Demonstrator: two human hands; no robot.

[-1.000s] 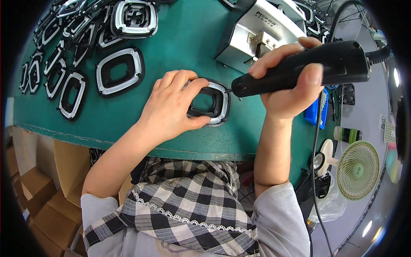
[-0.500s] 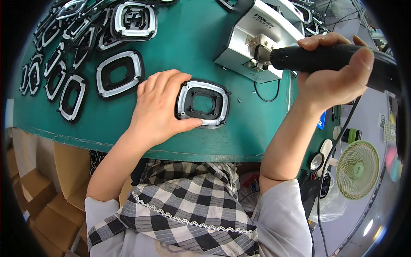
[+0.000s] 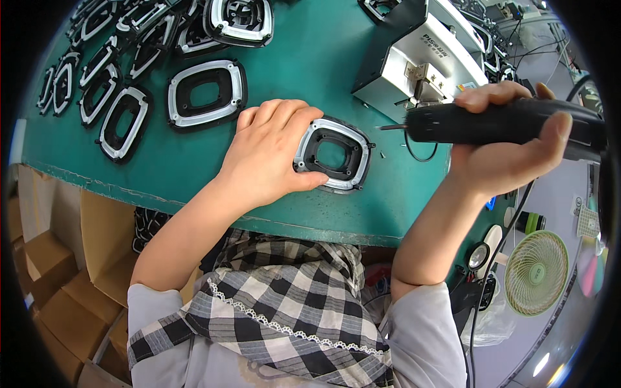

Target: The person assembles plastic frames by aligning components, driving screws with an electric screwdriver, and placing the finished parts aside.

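My left hand grips the left side of a black-and-white rounded frame lying on the green table. Its fingers are at the far-left corner and the thumb presses on the near edge. Held up on the right, a black electric screwdriver lies across my right hand, with the fingers and thumb around its body. The thin bit points left, above and to the right of the frame; whether a screw sits on its tip is too small to tell. Just beyond stands a silver-and-black screw feeder.
Several similar frames lie on the table at the far left, some piled up. More black parts sit behind the feeder. Cardboard boxes stand below at the left; a green fan and a dark cable are at the right.
The screwdriver's tip has come away from the feeder and now shows its bit. My left hand still grips the same frame. The whole view has shifted, so the table things appear further right.
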